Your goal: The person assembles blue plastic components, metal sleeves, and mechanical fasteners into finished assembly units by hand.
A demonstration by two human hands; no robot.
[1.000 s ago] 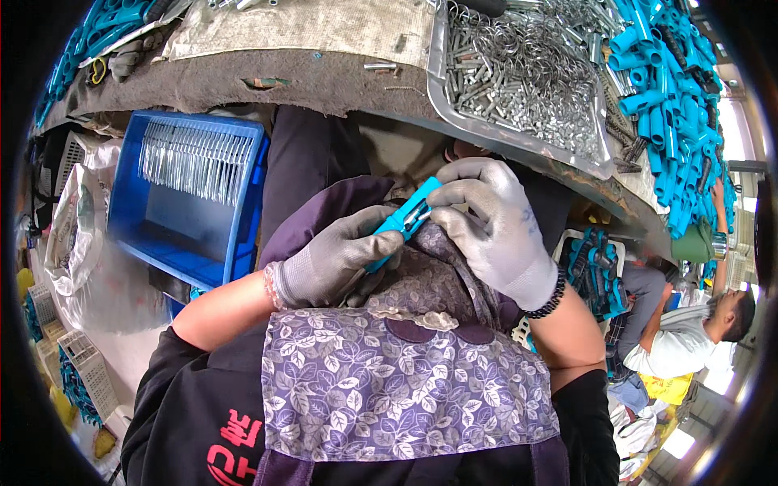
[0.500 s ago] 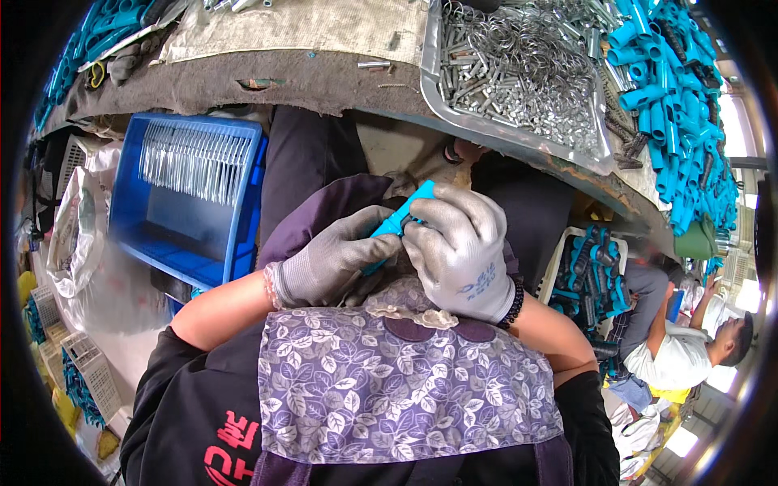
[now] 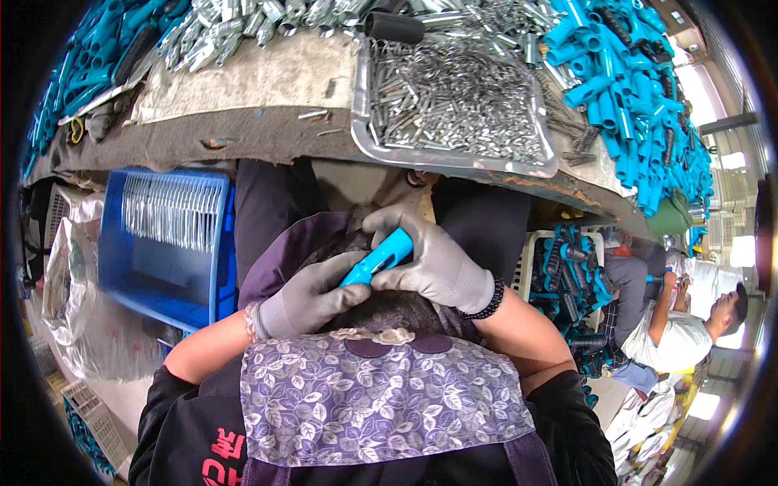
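Observation:
Over my lap, a blue plastic tubular handle (image 3: 379,257) lies tilted between my two grey-gloved hands. A dark slot shows in its side. My left hand (image 3: 312,293) grips its lower left end between thumb and fingers. At the upper right end, my right hand (image 3: 433,263) closes round it, the thumb along the near side and the fingers on the far side. Whatever lies inside the tube is too small to tell.
Ahead on the cloth-covered table stands a clear tray (image 3: 454,105) of small metal pins and rings. Blue tubes (image 3: 608,89) pile up right of it, metal parts (image 3: 235,28) behind. A blue bin (image 3: 158,263) with metal rods stands left; a crate (image 3: 567,271) of handles and a co-worker (image 3: 681,332) are right.
My right hand has shifted from pinching at the handle's side to wrapping its upper end. The handle's slotted side now shows. The view has tilted up, showing more of the table.

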